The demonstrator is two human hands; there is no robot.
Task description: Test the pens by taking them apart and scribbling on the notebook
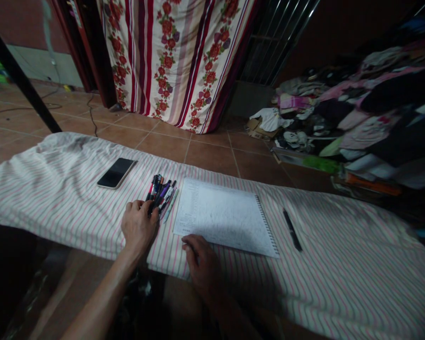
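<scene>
A bundle of pens and markers (166, 192), black, purple, white and pale green, lies on the striped cloth left of the notebook. My left hand (140, 222) is closed round the near ends of the pens, thumb on the right side. Beside it is a spiral notebook (223, 215), face down or turned over, with faint print along its left part and the coil on the right. My right hand (201, 262) rests at the notebook's near edge, fingers curled; whatever may be inside them is hidden. One black pen (292, 230) lies apart, right of the coil.
A dark-screened phone (116, 173) lies on the cloth (340, 264) at the left. Beyond is a tiled floor (212, 153) and a flowered curtain (180, 61). Clothes (368, 108) are heaped at the right. A dark pole (24, 80) slants at the left.
</scene>
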